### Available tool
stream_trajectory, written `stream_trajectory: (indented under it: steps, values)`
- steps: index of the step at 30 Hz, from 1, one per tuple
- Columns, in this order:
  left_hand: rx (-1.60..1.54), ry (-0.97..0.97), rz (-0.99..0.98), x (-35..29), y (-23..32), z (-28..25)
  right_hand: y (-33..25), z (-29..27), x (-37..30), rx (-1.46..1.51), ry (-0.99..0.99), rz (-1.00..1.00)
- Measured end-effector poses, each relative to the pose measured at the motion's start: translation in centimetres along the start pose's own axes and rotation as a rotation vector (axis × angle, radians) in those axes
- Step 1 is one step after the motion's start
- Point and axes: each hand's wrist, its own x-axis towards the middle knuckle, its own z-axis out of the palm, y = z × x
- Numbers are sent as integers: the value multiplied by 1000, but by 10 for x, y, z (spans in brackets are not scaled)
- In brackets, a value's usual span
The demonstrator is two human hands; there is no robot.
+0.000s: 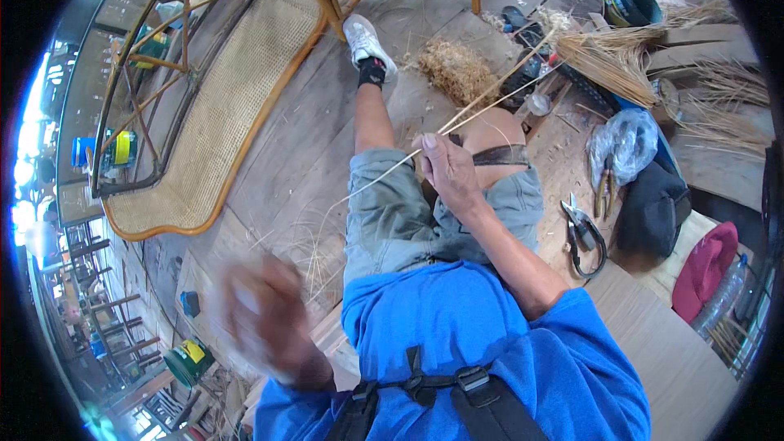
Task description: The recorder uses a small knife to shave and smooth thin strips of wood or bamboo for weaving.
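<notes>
My right hand is closed on a few thin rattan strips above my lap. Their longer ends slant up and to the right, past my bent knee. From the same grip a finer strand trails down to the left across my shorts, toward a loose tangle of pale fibres. My left hand is raised at the lower left, apart from the right hand. Motion smears its fingers, so whether it holds anything cannot be made out. A dark band lies across my right leg near the knee.
Cutting shears, pliers, a clear plastic bag and caps lie at my right. Curly shavings, a strip bundle and a tin are farther off. A woven cane panel with a curved frame stands left.
</notes>
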Motion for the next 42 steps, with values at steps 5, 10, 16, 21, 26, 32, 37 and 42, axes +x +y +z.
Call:
stream_trajectory:
  steps: [5, 10, 16, 21, 26, 32, 37, 42]
  values:
    - [1556, -179, 439, 125, -63, 30, -34, -10, -21, 173, -348, 221]
    - [760, -624, -483, 86, -97, 56, -28, -12, -43, 195, -558, 328]
    - [699, -389, -435, 74, -120, 54, -13, -19, -51, 327, -547, 531]
    - [628, -133, -351, 81, -181, 21, 19, -24, -25, 586, -145, 879]
    - [775, -251, -225, 51, -293, -6, 19, -34, 30, 771, 127, 686]
    - [638, -28, -518, 70, -276, 2, -18, -89, 81, 227, -82, 460]
    - [403, 370, -504, 107, -293, -26, -4, -132, 47, -52, -84, 375]
    - [454, 163, -410, 102, -211, 3, -24, -139, -35, 497, 403, 481]
